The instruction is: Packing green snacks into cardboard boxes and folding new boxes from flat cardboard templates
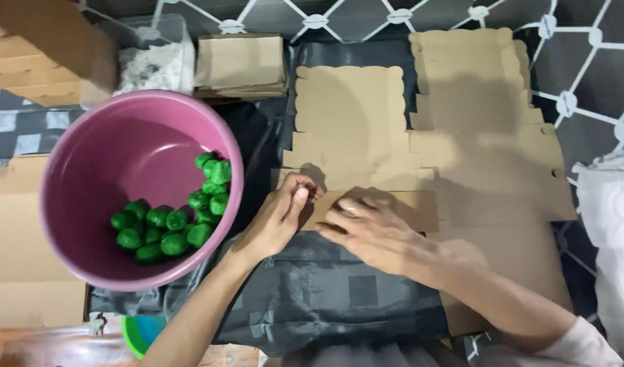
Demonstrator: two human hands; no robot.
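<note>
A flat brown cardboard box blank with scalloped edges lies on a dark plastic sheet. My left hand pinches the blank's near left edge, where a flap is folded. My right hand presses flat on the near flap of the same blank, fingers spread along the fold. A second, larger stack of cardboard blanks lies just to the right, partly under my right forearm.
A pink plastic bucket at the left holds several green wrapped lumps. Behind it stand a clear container, a pile of folded cardboard and brown boxes. White fabric lies at the right edge.
</note>
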